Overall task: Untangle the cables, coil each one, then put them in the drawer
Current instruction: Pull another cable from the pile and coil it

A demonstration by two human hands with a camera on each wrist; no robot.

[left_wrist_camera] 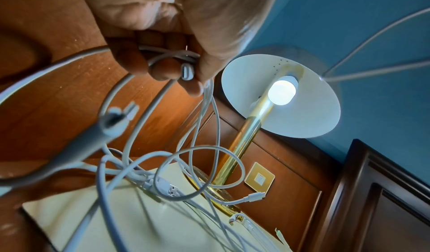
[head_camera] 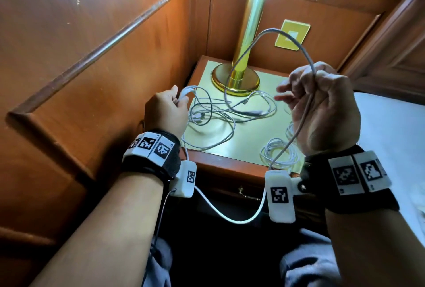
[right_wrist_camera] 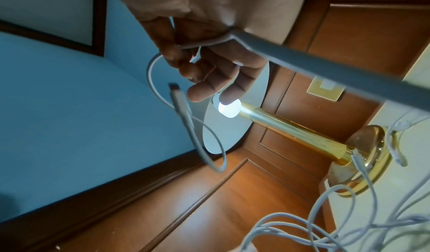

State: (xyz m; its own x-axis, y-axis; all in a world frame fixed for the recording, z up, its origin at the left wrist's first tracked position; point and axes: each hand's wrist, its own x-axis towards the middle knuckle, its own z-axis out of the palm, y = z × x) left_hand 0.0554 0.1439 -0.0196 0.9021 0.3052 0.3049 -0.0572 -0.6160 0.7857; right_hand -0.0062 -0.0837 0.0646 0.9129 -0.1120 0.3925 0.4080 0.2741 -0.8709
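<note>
Gripping grey cable (head_camera: 257, 41) in my right hand (head_camera: 322, 107), arching toward my left hand (head_camera: 166, 109), which pinches white cable loops (left_wrist_camera: 172, 59); tangled cables (head_camera: 230, 112) on worktop (head_camera: 248, 135) between my hands.

The right hand (right_wrist_camera: 209, 57) at upper centre pinches a white cable (right_wrist_camera: 186, 119) — its plug dangles lower left; more cables (right_wrist_camera: 337, 224) — tangled — crowd the lower right beside a brass lamp (right_wrist_camera: 298, 129).

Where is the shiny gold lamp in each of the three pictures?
Head view: the gold lamp stands at top centre, at the back of the nightstand.
Left wrist view: it leans at right of centre, bulb lit.
Right wrist view: it lies slanted at centre right.
Shared landmark: the gold wall plate beside it.
</note>
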